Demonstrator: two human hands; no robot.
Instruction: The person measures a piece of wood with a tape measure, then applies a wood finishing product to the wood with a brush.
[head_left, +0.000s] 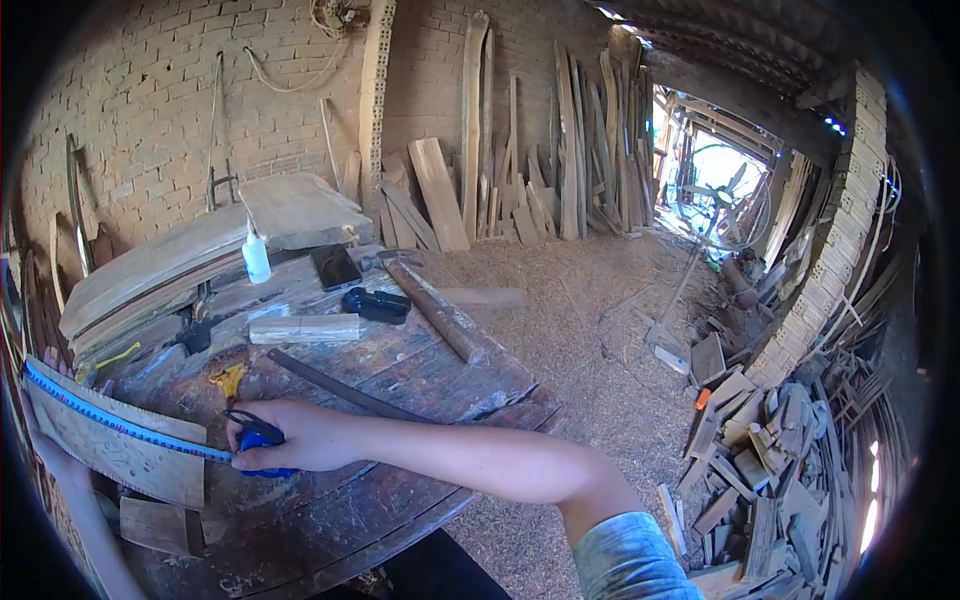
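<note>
My right hand (pixel 305 434) is closed round a blue tape measure (pixel 262 443) at the front of the workbench. Its blue blade (pixel 130 430) is pulled out to the left along a pale wooden board (pixel 165 470). At the far left my left hand (pixel 38 425) grips the board's end, with fingertips showing above its upper edge; the blade's tip is too small to make out there. Just behind my right hand lies a yellow tool (pixel 228 379). A dark flat strip (pixel 340 385) runs beneath my right forearm. Below the board sits a wood block (pixel 160 525).
On the workbench (pixel 350 500) are a hammer (pixel 435 310), a black tool (pixel 376 305), a phone-like dark slab (pixel 335 267), a white bottle (pixel 256 257) and a wooden block (pixel 304 329). Thick planks (pixel 200 250) lie behind. Scrap wood (pixel 770 460) is heaped at right.
</note>
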